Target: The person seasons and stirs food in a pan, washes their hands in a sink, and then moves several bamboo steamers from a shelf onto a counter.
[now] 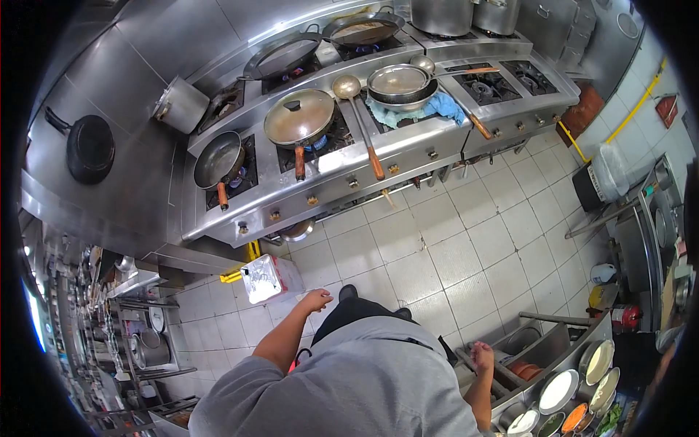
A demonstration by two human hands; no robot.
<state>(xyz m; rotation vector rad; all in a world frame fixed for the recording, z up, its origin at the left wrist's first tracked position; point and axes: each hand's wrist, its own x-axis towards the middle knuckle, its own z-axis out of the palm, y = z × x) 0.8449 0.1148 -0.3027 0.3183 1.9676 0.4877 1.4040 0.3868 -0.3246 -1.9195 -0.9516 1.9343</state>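
My left hand [317, 299] hangs in front of my body with fingers curled in, and no object shows in it. The nearest thing to it is a foil-topped white box [263, 280] on the floor. My right hand [481, 355] is loosely closed at my side, beside a metal rail of the counter, and nothing visible is in it; its palm is hidden. Across the floor, a frying pan [218, 162] and a lidded pan [298, 125] sit on lit burners. A ladle [346, 87] lies on the stove front, left of stacked bowls and a strainer [399, 79].
Two large pans [282, 58] stand on the rear burners, beside tall pots [441, 16]. A blue cloth [448, 108] lies under the bowls. Food containers [559, 391] line the counter at lower right. Tiled floor [466, 218] lies between me and the stove.
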